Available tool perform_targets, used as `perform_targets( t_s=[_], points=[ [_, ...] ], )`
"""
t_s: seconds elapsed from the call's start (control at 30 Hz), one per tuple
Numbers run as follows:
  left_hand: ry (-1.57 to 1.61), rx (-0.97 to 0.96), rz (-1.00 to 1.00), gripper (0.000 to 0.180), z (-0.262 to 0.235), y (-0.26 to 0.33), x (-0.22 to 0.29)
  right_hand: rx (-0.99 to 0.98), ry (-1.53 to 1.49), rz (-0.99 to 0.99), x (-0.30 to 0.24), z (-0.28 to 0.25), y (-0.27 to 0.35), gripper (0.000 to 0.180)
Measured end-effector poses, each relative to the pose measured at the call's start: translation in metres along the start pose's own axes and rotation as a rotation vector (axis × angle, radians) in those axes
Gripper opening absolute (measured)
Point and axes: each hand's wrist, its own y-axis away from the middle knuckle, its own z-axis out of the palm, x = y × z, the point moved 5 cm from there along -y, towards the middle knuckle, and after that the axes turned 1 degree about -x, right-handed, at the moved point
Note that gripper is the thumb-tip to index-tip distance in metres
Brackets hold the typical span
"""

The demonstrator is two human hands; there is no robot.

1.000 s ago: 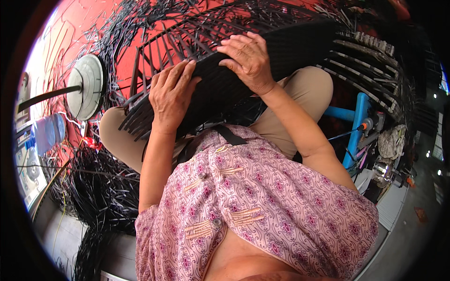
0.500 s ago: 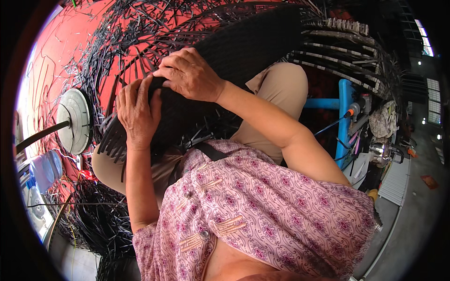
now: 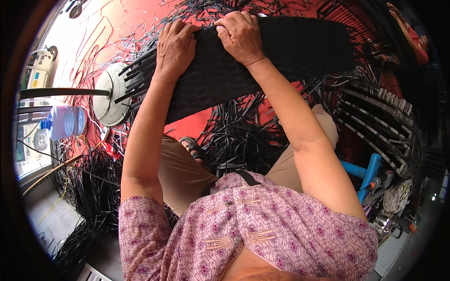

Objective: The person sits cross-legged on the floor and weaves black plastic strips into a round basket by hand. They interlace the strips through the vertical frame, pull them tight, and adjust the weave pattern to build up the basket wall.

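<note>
A wide black panel (image 3: 300, 51), woven tightly from flat strips, is stretched out in front of me with its face toward me. My left hand (image 3: 176, 49) grips its far edge near the left end, fingers bent over the rim and their tips hidden behind it. Closer to the middle of that same edge, my right hand (image 3: 241, 37) is closed over it in the same way. Unwoven strip ends (image 3: 136, 79) stick out at the panel's left end. Both arms reach forward, nearly straight.
Loose black strips (image 3: 239, 131) litter the red floor (image 3: 192, 124). At left stand a round pale base (image 3: 112, 96) with a dark pole and a blue water jug (image 3: 68, 122). To the right are bundled strips (image 3: 375, 126), a blue stool (image 3: 372, 173) and, farther off, another person (image 3: 415, 42).
Both hands have moved forward and apart, carrying the panel away from my lap. Tilted and close before, it now lies flatter across my view, and the floor between my knees shows.
</note>
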Motion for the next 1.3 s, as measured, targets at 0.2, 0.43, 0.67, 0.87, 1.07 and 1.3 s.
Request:
perform_targets(
  t_s=[0.2,0.43,0.67,0.87,1.07,1.3],
  points=[
    [-0.114,-0.015,0.037,0.030,0.007,-0.004,-0.008,0.035,-0.014,-0.037,0.007,0.016,-0.009,0.009],
    [-0.080,0.020,0.036,0.030,-0.002,0.000,0.002,0.055,-0.057,-0.037,0.004,0.008,-0.006,0.006],
    [-0.171,-0.055,-0.148,0.026,-0.006,0.020,0.025,-0.086,0.085,0.026,-0.019,-0.020,0.012,0.033],
    [-0.112,-0.023,-0.147,0.025,-0.026,0.057,0.068,-0.290,0.071,0.007,-0.048,-0.055,0.039,0.040],
    [0.138,-0.171,-0.249,0.041,-0.059,0.107,0.104,-0.351,0.015,0.006,-0.079,-0.098,0.086,0.042],
    [0.448,-0.507,-0.547,0.062,-0.117,0.159,0.035,-0.400,0.005,0.016,-0.096,-0.112,0.101,0.036]
  ],
)
